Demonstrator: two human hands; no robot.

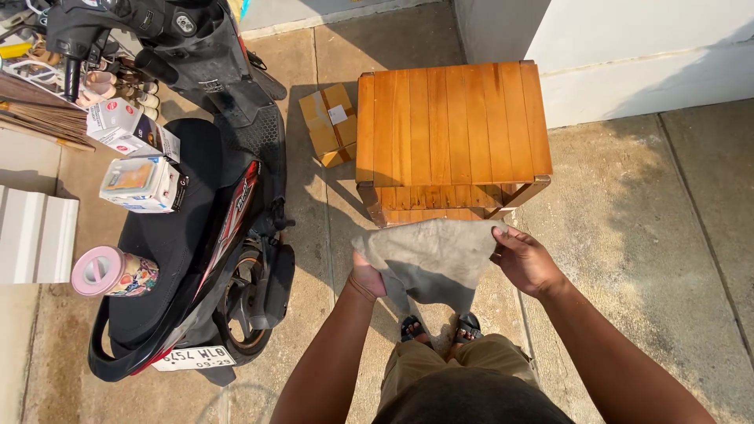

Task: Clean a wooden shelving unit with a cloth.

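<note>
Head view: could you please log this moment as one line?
left hand: holds grey cloth | right hand: holds cloth | wooden stool: ahead

Your single head camera looks steeply down from standing height, wooden stool [452,133] upper centre, scooter [196,196] left.

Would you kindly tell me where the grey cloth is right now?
In the head view the grey cloth is at centre, held spread between the left hand and right hand, just in front of the wooden stool.
</note>
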